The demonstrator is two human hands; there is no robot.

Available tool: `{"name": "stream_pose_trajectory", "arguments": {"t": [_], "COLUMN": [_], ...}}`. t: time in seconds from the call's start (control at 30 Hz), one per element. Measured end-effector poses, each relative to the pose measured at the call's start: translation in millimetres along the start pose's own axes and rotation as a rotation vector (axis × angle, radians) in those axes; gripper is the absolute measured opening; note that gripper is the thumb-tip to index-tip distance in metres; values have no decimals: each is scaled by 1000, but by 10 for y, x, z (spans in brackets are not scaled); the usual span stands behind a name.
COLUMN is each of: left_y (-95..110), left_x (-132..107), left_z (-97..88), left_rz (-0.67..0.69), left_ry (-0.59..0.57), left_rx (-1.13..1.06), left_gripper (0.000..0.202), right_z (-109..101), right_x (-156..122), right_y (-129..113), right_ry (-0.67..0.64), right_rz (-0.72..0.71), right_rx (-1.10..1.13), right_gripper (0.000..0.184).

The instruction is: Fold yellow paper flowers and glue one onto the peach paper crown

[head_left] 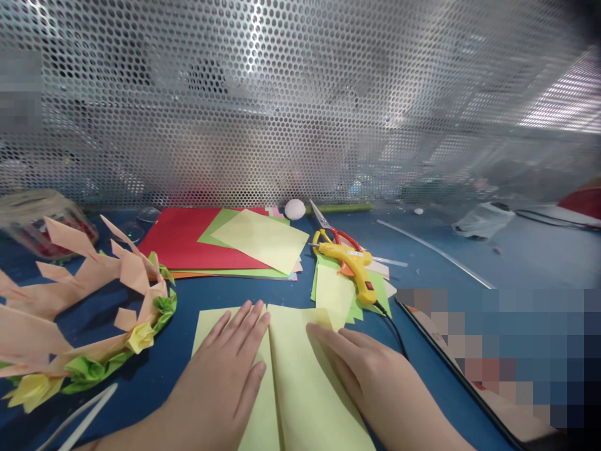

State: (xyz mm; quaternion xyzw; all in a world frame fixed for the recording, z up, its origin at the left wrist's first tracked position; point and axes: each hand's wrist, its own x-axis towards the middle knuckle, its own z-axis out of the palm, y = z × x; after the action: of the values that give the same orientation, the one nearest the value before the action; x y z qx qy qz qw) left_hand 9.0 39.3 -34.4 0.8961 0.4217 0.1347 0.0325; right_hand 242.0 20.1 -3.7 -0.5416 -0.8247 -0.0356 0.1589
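A pale yellow sheet of paper [291, 376] with a lengthwise crease or fold lies in front of me on the blue table. My left hand [230, 369] is flat on its left half, fingers stretched out and palm down. On the right half, near the outer edge, rests my right hand [370, 363], its index finger extended over the paper and its other fingers partly hidden. Just beyond it, a yellow hot glue gun [350, 260] lies on green and yellow paper pieces [328, 288]. Scissors [323, 219] with red and yellow handles lie behind the glue gun.
A peach paper crown [136, 269] with green and yellow paper flowers stands at left, before a clear jar [47, 219]. Red sheets [188, 238] and other coloured papers are stacked at the back. A white egg-shaped ball [295, 209] sits by the perforated metal panel [282, 125]. A cord [399, 338] trails right.
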Motion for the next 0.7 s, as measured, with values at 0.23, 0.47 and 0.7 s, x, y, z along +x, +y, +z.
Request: {"name": "stream_pose_trajectory", "arguments": {"t": [0.23, 0.47, 0.7], "left_y": [9, 53, 65], "left_x": [4, -3, 43], "left_z": [-31, -38, -131], "left_rz": [6, 49, 28], "left_ry": [-25, 22, -67], "left_rx": [22, 26, -12], "left_gripper": [51, 52, 51], "right_z": [20, 47, 41], "right_x": [-28, -69, -58], "right_y": [29, 61, 47], "right_ry": [-29, -71, -76], "right_rz": [20, 32, 42], "right_rx": [10, 21, 37], "right_gripper": [42, 43, 45]}}
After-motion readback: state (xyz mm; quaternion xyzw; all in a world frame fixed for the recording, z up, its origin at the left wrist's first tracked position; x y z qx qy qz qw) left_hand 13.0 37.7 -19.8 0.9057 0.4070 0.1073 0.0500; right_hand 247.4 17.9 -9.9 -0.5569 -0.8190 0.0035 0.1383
